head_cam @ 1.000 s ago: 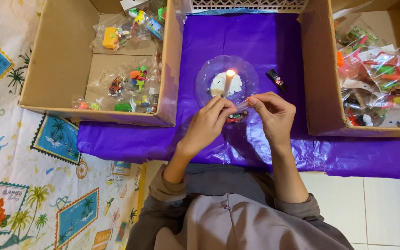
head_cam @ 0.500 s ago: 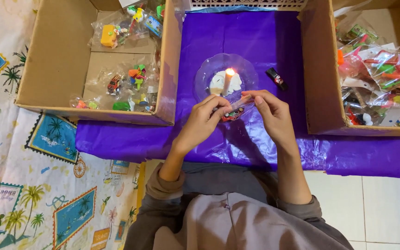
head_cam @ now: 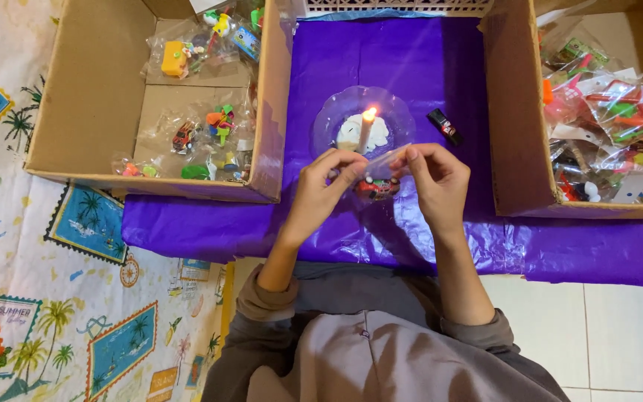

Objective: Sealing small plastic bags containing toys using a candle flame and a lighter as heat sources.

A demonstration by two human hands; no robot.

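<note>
Since a second ago: both hands, left (head_cam: 325, 190) and right (head_cam: 433, 179), raised bag (head_cam: 379, 177) toward candle (head_cam: 366, 128) at 12 o'clock; I pinch its top, unsealed. Sealed bags: left box (head_cam: 94, 89). More wait: right box (head_cam: 515, 112).

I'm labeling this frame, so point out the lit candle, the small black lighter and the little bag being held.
lit candle (head_cam: 365, 130), head view, on its white stem.
small black lighter (head_cam: 444, 126), head view, on its body's middle.
little bag (head_cam: 378, 184), head view, on the red toy inside.
</note>
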